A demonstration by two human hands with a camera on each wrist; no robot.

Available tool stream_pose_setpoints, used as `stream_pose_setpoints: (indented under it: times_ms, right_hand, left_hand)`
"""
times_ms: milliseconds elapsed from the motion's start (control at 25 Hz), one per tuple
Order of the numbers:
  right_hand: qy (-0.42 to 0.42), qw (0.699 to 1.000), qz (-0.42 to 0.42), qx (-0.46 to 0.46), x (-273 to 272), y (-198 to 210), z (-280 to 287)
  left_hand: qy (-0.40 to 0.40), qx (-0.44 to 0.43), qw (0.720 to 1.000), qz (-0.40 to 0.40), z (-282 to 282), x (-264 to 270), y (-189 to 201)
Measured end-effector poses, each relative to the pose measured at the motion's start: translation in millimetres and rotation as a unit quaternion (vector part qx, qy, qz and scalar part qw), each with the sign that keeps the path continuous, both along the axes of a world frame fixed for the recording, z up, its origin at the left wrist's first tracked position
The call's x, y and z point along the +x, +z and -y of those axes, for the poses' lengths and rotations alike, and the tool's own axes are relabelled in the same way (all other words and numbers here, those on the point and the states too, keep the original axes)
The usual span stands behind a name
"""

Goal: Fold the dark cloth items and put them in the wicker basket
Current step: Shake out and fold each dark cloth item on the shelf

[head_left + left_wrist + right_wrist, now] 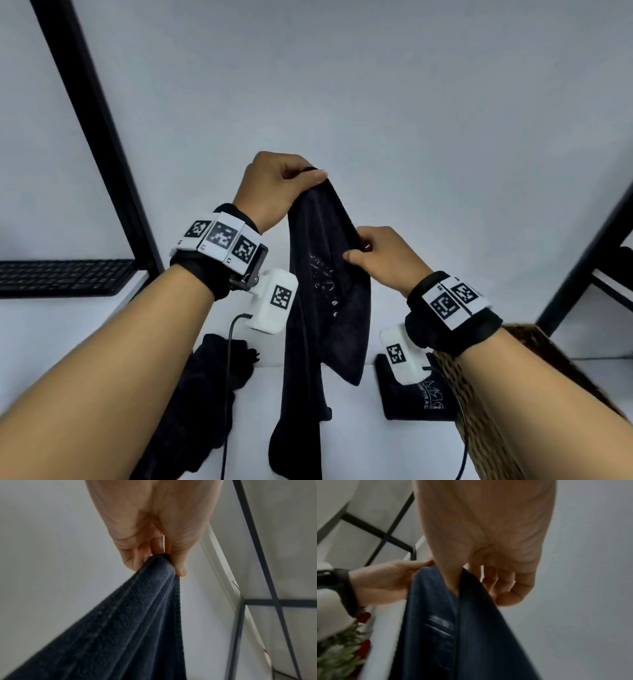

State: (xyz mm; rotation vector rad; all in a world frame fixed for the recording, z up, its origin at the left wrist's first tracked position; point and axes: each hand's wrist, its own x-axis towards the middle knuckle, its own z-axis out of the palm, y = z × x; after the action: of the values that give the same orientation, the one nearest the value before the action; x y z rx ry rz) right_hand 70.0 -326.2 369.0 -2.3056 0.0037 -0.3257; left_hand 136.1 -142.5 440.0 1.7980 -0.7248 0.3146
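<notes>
Held cloth [325,274]: dark navy, pale printed lettering; folded cloth [416,401]: same; basket [479,394]: brown weave; wrist bands [222,240]: white, black square codes

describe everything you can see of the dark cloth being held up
The cloth is dark navy, fleecy like towelling, with a stitched hem and faint pale lettering. It hangs unfolded above the white table, bunched in loose vertical folds. The left hand pinches its top corner; the right hand grips an edge lower down.
</notes>
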Motion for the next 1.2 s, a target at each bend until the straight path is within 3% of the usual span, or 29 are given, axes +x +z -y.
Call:
stream_pose_setpoints:
  times_ms: [120, 240, 320, 440, 600, 800, 1000, 1200]
  right_hand:
    - [-0.014, 0.993, -0.031, -0.117, -3, -13, 27]
    - [-0.079, 0.985, 0.012, -0.153, -8, -6, 53]
    - [-0.099, 0.987, 0.062, -0.114, -10, 7, 65]
    - [-0.062, 0.990, 0.124, -0.002, -14, 37, 74]
    - [-0.059, 0.971, 0.222, 0.063, -9, 71, 82]
    - [-0.055, 0.991, 0.121, -0.016, 42, 68, 102]
    - [-0.111, 0.967, 0.201, 0.114, 87, 73, 105]
    - [-0.109, 0.934, 0.297, 0.167, 60, 119, 97]
  left_hand:
    - [0.051, -0.053, 0.997, 0.014, -28, 14, 13]
    - [0.093, -0.092, 0.991, 0.023, -59, 21, 23]
    - [0.115, -0.099, 0.988, 0.016, -79, 25, 24]
    - [0.157, -0.086, 0.984, -0.004, -109, 28, 23]
    - [0.162, -0.134, 0.977, -0.025, -130, 30, 23]
    - [0.132, -0.109, 0.981, -0.093, -118, 57, 5]
    - [0.116, -0.191, 0.966, -0.127, -92, 94, 4]
    - [0.106, -0.246, 0.961, -0.068, -88, 80, 42]
